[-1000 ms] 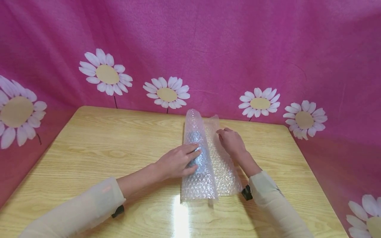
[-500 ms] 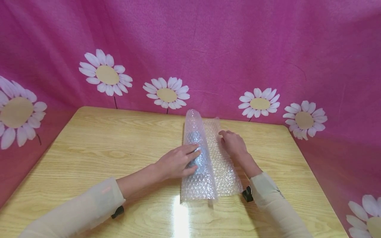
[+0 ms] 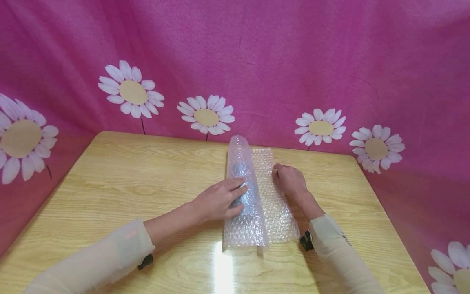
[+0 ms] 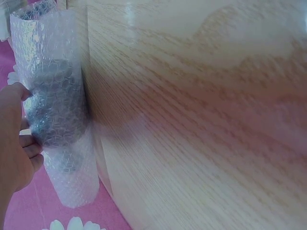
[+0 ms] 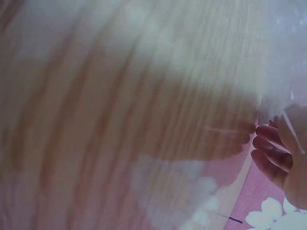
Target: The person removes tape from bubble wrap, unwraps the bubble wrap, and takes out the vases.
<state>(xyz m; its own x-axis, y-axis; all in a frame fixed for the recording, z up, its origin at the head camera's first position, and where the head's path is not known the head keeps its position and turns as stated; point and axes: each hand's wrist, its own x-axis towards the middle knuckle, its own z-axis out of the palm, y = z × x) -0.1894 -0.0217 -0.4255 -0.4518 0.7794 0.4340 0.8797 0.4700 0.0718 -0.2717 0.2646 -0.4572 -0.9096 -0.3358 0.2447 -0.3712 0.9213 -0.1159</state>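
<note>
A roll of clear bubble wrap (image 3: 246,232) lies lengthwise on the table, wound round a bluish-dark object (image 4: 57,103) that shows blurred through the layers; its kind is hidden. My left hand (image 3: 218,200) rests on the roll from its left side, fingers spread across the top over the object. To the right of the roll, the loose flap of the same bubble wrap (image 3: 273,208) lies out over the table. At the flap's right edge my right hand (image 3: 290,179) pinches the wrap between thumb and bent fingers.
The wooden table (image 3: 147,171) has a glossy top with a bright light reflection near the front. A pink curtain (image 3: 257,61) with daisy prints hangs right behind its far edge and along both sides. Dark wrist-camera pieces (image 3: 306,241) hang below the sleeves.
My right hand has shifted slightly right and toward me. The flap's far corner has come down, and the flap lies flatter. The left hand and the roll stay put.
</note>
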